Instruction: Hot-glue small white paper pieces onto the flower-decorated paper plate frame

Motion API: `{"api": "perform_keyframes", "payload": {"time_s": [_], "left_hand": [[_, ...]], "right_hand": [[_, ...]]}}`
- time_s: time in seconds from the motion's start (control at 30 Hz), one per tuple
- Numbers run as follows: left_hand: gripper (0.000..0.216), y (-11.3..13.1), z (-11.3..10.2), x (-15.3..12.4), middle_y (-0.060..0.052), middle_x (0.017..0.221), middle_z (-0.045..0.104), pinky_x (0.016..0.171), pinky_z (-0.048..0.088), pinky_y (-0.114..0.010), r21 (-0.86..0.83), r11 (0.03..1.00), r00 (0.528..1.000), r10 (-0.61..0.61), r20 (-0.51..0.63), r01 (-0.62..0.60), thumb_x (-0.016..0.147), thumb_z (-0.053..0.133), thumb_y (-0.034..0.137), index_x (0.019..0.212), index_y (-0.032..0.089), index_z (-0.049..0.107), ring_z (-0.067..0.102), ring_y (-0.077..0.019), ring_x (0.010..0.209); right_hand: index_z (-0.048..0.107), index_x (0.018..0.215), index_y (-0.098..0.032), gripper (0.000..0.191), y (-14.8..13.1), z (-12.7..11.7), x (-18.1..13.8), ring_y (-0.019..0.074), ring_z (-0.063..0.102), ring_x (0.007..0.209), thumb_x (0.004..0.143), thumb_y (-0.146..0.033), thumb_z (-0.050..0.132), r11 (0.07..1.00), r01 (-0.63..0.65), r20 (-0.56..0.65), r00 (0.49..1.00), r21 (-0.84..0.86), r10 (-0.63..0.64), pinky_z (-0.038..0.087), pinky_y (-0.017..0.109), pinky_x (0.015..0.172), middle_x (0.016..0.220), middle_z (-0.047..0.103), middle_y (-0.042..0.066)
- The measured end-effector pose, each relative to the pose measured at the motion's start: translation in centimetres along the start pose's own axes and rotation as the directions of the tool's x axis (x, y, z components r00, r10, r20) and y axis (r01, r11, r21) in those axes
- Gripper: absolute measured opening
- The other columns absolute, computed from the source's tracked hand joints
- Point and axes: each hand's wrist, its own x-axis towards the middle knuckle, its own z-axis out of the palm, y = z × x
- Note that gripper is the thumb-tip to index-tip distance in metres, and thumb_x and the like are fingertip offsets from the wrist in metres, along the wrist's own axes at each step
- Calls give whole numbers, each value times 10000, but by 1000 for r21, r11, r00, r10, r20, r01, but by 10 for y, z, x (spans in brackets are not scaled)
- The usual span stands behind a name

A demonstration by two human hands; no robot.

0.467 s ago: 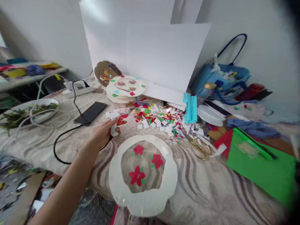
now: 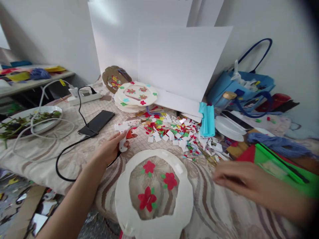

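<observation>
left hand curls around a small white object on the patterned tablecloth, fingers closed on it, just beyond the far left rim of the white paper plate frame. frame lies flat at the near table edge, with red paper flowers on its clear middle. right hand is blurred, low over the cloth right of the frame, fingers stretched out fairly flat, nothing seen in them. a pile of coloured paper scraps lies behind the frame. a black phone with a black cable sits left of the scraps. a stack of decorated plates stands further back against white boards leaning on a pale wall. blue bag far right, green sheet near right, teal paper between. tray of greens far left, with a cluttered shelf behind it.
</observation>
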Motion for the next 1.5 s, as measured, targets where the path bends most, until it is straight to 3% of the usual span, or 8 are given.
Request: {"api": "perform_keyframes", "payload": {"time_s": [0.13,0.33,0.6,0.8,0.9,1.07,1.27,1.5], "left_hand": [[200,2,-2,-1,-16,706,605,442,448,-193,-21,999,1000,-30,6,30,766,663,282,887,139,592,482,-63,472],[197,6,-4,-3,-80,920,656,489,476,-220,-84,996,999,-35,31,38,805,618,249,971,145,598,458,-45,483],[244,6,-5,-5,-104,984,657,529,477,-228,-109,993,997,-26,71,34,821,605,265,1029,140,592,449,-44,508],[242,7,-5,-6,-106,985,661,531,478,-230,-108,994,997,-17,80,26,815,612,270,1017,139,593,449,-45,509],[224,7,-5,-7,-104,973,666,521,476,-226,-93,995,997,-20,77,27,807,622,269,990,142,600,453,-47,507],[217,5,-1,-9,-99,918,674,487,460,-215,-16,1000,995,-15,98,16,780,650,278,942,139,613,482,-67,519],[234,16,16,-22,-73,846,666,523,463,-224,89,995,985,19,174,-35,755,674,287,933,137,652,446,-60,504],[244,26,28,-53,-27,669,587,506,409,-209,216,972,988,62,143,-92,747,676,365,856,146,668,444,-83,538]], "right_hand": [[631,804,-192,151,-12,10,104,141,563,747,899,-209,514,969,243,63,968,-31,-241,382,258,686,777,624,18],[633,859,-155,56,-32,48,204,173,553,814,836,-192,597,936,270,45,963,-227,-267,353,254,692,860,614,56],[583,875,-144,101,-36,68,231,214,565,816,780,-162,612,922,178,106,983,-344,-150,356,272,627,946,587,98],[500,790,-168,116,-30,57,220,153,593,703,806,-168,615,976,97,-23,995,197,-94,412,240,590,762,588,18],[477,843,-180,176,-25,49,201,115,571,543,840,-308,597,788,-1,-42,999,615,35,376,200,441,681,563,-21],[574,936,-167,318,-21,51,163,85,561,594,737,-364,724,436,24,-99,984,900,150,406,176,476,721,584,-20],[600,820,-152,335,-31,56,148,58,532,566,613,-276,832,-6,-25,26,963,1000,268,404,166,508,688,595,-28],[583,756,-160,264,-48,57,147,54,482,567,639,-191,818,-298,41,3,989,954,145,383,163,498,632,516,-55]]}}
